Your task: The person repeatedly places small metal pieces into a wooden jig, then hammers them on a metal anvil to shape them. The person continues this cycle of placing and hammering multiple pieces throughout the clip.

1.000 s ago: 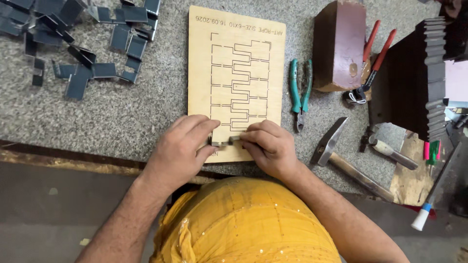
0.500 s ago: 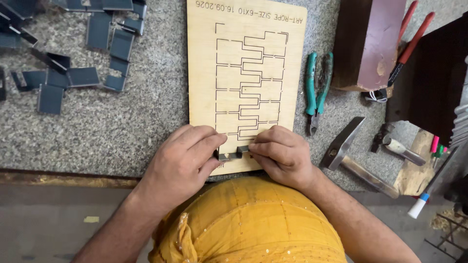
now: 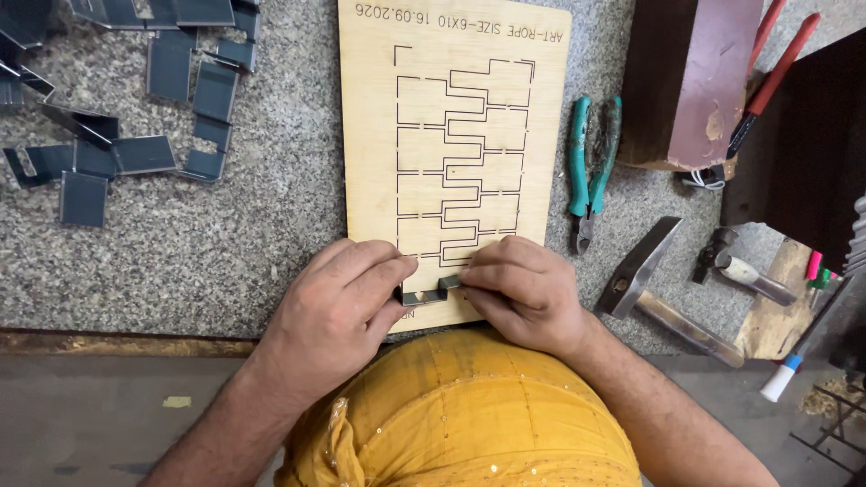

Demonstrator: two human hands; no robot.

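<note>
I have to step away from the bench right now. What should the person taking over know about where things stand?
Left hand and right hand both pinch a small bent metal strip at the near edge of the slotted wooden board.
No other strip shows in the board's slots; the slots above look empty.
More bent metal pieces lie at far left.
Green-handled pliers and a hammer lie right of the board.
</note>
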